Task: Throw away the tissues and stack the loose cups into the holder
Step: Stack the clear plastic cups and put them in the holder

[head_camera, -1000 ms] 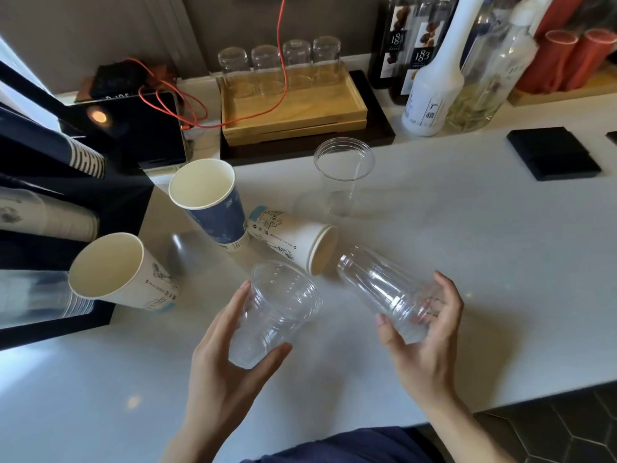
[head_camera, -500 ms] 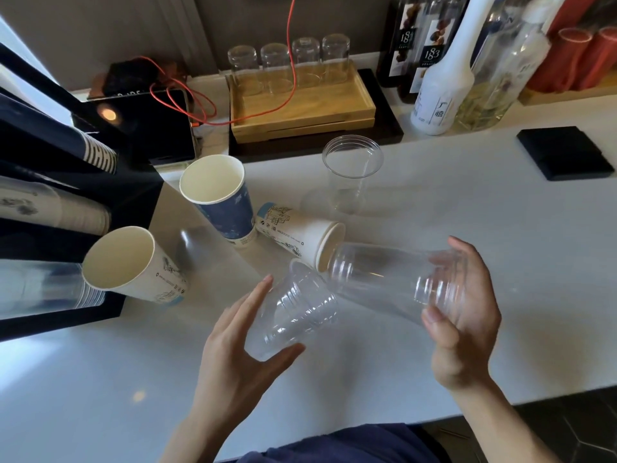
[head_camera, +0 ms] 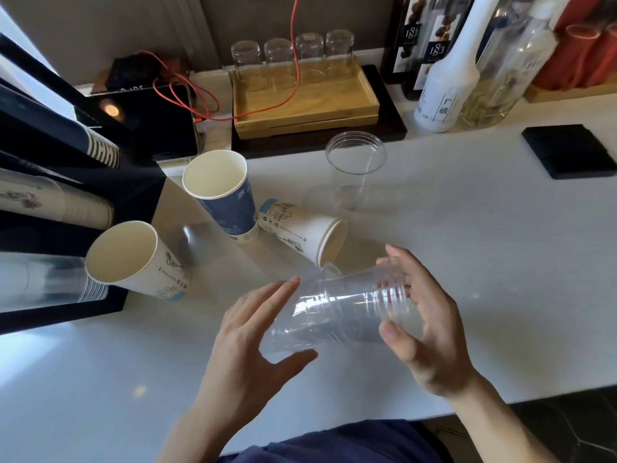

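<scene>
Two clear plastic cups (head_camera: pixel 337 312) lie nested sideways between my hands, just above the white counter (head_camera: pixel 484 248). My left hand (head_camera: pixel 253 349) cups the lower left end and my right hand (head_camera: pixel 424 332) grips the right end. A third clear cup (head_camera: pixel 354 175) stands upright farther back. A blue paper cup (head_camera: pixel 223 195) and a white paper cup (head_camera: pixel 133 262) stand tilted, and another white paper cup (head_camera: pixel 300 235) lies on its side. The black cup holder (head_camera: pixel 110 195) at the left carries sleeves of stacked cups. No tissue is in view.
A wooden tray (head_camera: pixel 307 105) with several upturned glasses sits at the back, crossed by a red cable (head_camera: pixel 187 95). Bottles (head_camera: pixel 447 85) stand at the back right, black coasters (head_camera: pixel 567 152) at the right. The counter's front edge runs just under my wrists.
My right hand slid its clear cup leftward over the cup in my left hand, so the two separate cups are now nested together between both hands.
</scene>
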